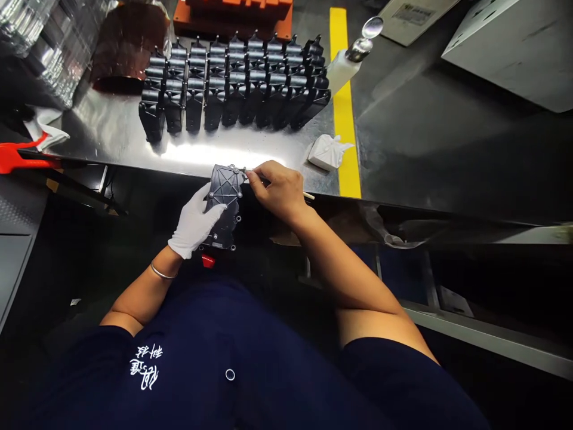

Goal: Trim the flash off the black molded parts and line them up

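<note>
My left hand [196, 222], in a white glove, grips a black plastic housing [225, 197] with X-shaped ribs and small screw bosses, its thumb lying across the face. The housing is held upright just off the front edge of the bench. At its upper right corner is my bare right hand [282, 188], thumb and forefinger pinched together. A thin stick-like tool [308, 195] seems to run through that hand. Its pale end sticks out behind the palm, and its tip by the housing is too small to make out.
Several similar black housings [233, 83] stand in rows on the metal bench [201, 152]. Behind them is an orange fixture [233, 18]. A white bottle [342, 68], a folded white cloth [329, 152] and yellow tape [349, 173] lie to the right. Plastic-wrapped stacks [54, 48] stand at left.
</note>
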